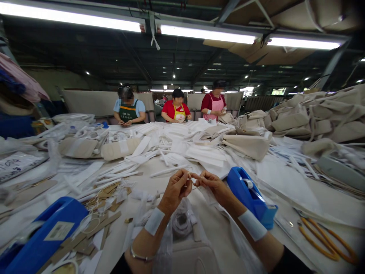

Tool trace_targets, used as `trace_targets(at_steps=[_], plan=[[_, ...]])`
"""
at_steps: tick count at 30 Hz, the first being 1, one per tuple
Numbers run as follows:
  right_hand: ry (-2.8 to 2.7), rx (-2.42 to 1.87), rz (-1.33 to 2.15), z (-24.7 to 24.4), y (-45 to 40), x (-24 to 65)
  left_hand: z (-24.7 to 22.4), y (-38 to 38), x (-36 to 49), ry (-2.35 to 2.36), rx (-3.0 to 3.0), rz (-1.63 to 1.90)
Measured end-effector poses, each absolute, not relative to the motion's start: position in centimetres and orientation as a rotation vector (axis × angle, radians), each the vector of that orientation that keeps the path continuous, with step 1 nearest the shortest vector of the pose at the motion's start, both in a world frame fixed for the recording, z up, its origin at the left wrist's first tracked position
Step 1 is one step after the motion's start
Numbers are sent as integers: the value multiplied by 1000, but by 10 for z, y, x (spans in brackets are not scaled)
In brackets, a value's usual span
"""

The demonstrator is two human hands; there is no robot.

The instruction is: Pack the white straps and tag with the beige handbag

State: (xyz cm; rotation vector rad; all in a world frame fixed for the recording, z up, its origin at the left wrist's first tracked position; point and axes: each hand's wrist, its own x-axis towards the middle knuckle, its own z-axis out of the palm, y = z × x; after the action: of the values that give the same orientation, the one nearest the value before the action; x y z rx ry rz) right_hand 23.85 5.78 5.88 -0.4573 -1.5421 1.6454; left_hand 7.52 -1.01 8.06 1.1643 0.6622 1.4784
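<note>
Near the middle of the head view my left hand (177,189) and my right hand (211,184) are raised close together, fingertips almost meeting. Both are closed in a pinch on a thin, pale string-like piece (194,186), too small to make out fully. White patches are wrapped on both wrists. Below the hands, a beige bag (194,257) in clear plastic lies at the table's front edge, with a coiled, wrapped strap (181,221) on top of it.
Blue tape dispensers stand at right (248,194) and left (57,228). Orange-handled scissors (325,238) lie at right. Cardboard scraps (85,236), white wrapping strips (205,152) and beige bags (248,146) cover much of the table. Three people work across it.
</note>
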Motion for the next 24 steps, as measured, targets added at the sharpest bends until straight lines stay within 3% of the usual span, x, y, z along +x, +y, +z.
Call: trace_targets(at_steps=[17,24], plan=[[-1640,-489,1712,66,58,230,86,-13,73,620,1149,1504],[-1721,-304,1741,68,52,219,88,-13,74,530,1210,1529]])
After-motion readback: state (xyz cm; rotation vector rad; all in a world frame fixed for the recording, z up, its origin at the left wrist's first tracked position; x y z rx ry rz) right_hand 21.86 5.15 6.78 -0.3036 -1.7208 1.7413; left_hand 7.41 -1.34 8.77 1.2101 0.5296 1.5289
